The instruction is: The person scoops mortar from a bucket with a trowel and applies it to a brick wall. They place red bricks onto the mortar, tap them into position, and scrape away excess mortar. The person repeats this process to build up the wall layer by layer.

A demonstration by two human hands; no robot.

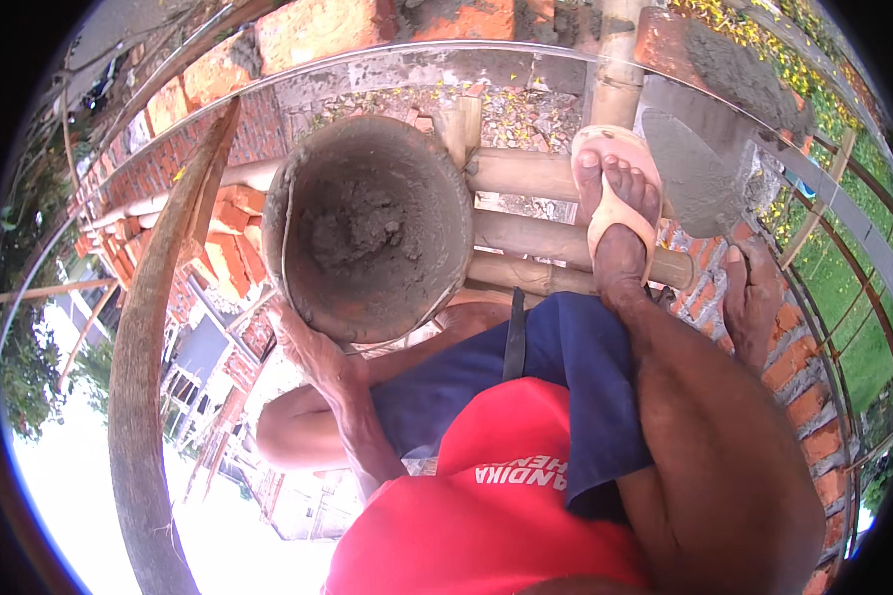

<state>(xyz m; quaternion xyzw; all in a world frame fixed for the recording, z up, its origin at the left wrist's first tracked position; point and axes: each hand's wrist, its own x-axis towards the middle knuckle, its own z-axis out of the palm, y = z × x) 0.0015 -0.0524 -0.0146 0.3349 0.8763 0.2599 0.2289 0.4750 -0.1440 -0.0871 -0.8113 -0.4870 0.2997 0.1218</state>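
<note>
Round grey mortar-crusted bucket (435,188) w/ lumpy grey mortar (352,233) inside, over round tan bamboo poles (531,233). L hand (318,347) touches near-left side, grip can't tell. R hand (751,297) clamped on flat grey trowel (690,174).

- Head view: left of two fisheye cameras, looking steeply down.
- Upright; red shirt (486,526) near below, bucket (448,233) farther ahead.

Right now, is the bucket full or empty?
Partly filled: wet-looking grey mortar lies in the bottom of the bucket, with its smeared inner wall showing above.
</note>
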